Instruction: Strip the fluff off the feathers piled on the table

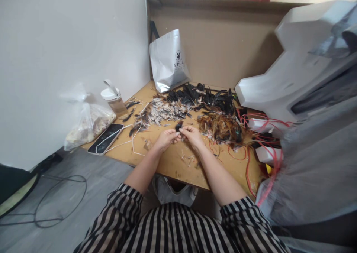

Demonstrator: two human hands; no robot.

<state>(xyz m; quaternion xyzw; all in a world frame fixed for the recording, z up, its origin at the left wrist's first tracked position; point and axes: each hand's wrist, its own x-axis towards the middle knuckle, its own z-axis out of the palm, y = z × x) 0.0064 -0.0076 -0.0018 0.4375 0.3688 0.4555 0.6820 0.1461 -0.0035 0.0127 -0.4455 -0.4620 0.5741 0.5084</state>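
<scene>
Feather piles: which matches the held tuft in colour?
The back pile, nearest the cardboard: black, like the tuft. The left pile is mottled whitish-brown, the right pile orange-brown.

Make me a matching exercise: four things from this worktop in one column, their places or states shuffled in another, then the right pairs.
Column one
1. Dark feather tuft
2. Phone
3. Silver bag
4. Clear cup

Column two
A. Lying flat beside a plastic bag
B. Topped by a white lid
C. Between the left hand and right hand
D. Printed with "PPGZ"

Pairs: 1-C, 2-A, 3-D, 4-B
</scene>
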